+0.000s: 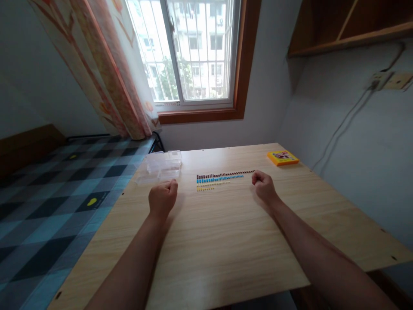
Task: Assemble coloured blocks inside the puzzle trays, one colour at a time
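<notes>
My left hand (163, 199) rests on the wooden table (232, 232) as a closed fist, left of rows of tiny pieces. My right hand (263, 185) is also a closed fist, at the right end of those rows. Nothing shows in either fist. The small pieces (222, 177) lie in neat lines: a dark brown row on top, a blue row under it, then short yellow rows. A clear plastic compartment box (161, 167) stands just beyond my left hand, near the table's left edge.
A yellow box (282, 157) lies at the table's far right. A bed with a blue checked cover (54, 193) runs along the left. Behind are a window (187, 51) with a curtain (106, 69) and a wall shelf (351, 26) at the upper right.
</notes>
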{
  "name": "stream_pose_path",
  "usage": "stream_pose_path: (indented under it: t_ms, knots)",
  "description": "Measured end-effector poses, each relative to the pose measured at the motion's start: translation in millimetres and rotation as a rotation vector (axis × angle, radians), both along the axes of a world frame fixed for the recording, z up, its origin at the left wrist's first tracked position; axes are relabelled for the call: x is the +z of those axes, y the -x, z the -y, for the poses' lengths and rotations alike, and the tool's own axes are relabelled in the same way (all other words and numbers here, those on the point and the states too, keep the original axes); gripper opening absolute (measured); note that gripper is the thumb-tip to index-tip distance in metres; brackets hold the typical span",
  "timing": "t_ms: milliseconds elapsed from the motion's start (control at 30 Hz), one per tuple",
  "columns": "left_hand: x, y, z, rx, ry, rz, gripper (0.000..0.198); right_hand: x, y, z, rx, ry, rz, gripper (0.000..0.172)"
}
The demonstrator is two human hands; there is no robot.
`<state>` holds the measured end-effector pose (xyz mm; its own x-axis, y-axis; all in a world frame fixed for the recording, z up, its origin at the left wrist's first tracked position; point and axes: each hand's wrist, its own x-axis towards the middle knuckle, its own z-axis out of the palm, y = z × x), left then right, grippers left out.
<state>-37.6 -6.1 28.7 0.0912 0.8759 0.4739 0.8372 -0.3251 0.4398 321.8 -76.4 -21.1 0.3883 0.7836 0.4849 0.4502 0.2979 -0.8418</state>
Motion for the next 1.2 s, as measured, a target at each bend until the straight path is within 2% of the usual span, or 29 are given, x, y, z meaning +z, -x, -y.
stream_pose_path:
  t_ms: [100,167,300,467,667,933,1200]
  knots:
    - [-11.6,5,-10,0.093,-0.009,-0.081,0.048,-0.1,3,-1,0.016,0.003,0.011,0.005]
    - [-18.0,8,-17,0.111,-0.009,-0.103,0.044,-0.9,6,-1,0.018,0.001,0.016,0.005]
    - [-26.9,10,-26,0.106,0.015,-0.147,0.04,-2.3,9,1,-0.003,-0.005,0.02,0.007]
    - [-34.6,6,-28,0.104,0.033,-0.234,0.046,-3.3,10,2,-0.042,0.004,0.024,0.016]
    - [-35.8,3,-31,0.094,0.035,-0.338,0.046,-4.1,13,1,-0.047,-0.013,0.051,0.021]
    - [-37.3,6,-53,0.138,0.008,-0.371,0.052,-3.3,14,2,-0.063,-0.043,0.081,0.023]
    - [-40.0,11,-69,0.094,-0.048,-0.402,0.042,-2.2,15,1,-0.05,-0.073,0.139,0.023]
